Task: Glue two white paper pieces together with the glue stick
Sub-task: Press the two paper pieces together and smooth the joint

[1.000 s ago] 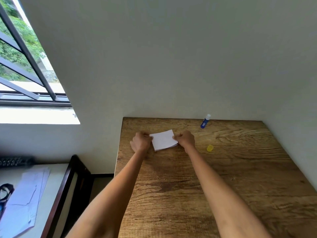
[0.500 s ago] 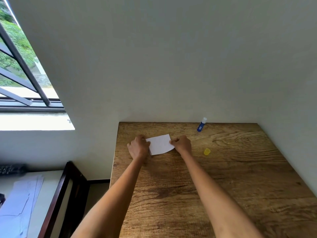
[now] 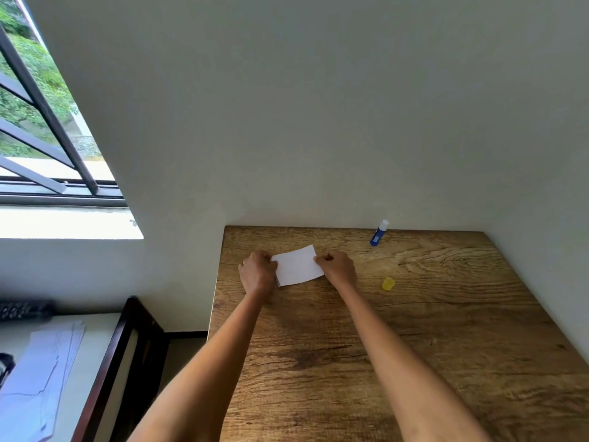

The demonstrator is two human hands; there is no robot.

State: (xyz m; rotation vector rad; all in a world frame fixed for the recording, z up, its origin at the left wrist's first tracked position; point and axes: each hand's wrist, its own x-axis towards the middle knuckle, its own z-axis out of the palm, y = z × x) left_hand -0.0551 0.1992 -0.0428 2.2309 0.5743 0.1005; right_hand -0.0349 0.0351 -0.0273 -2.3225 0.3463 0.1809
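Observation:
White paper pieces (image 3: pixel 298 265) lie stacked near the far left of the wooden table (image 3: pixel 414 346); a second edge peeks out at the lower left. My left hand (image 3: pixel 257 272) pinches the stack's left edge with curled fingers. My right hand (image 3: pixel 337 267) pinches its right edge the same way. The blue glue stick (image 3: pixel 378 233) stands uncapped by the back wall, to the right of my hands. Its yellow cap (image 3: pixel 388 283) lies on the table, right of my right hand.
White walls close the table at the back and right. To the left, past a gap, a lower white desk (image 3: pixel 83 378) with a dark frame holds loose papers (image 3: pixel 41 378) and a dark keyboard (image 3: pixel 22 309). A window (image 3: pixel 41 122) is at upper left.
Both hands stay on the paper's two edges, pressing it on the table. The view has shifted slightly; the glue stick and cap have not moved.

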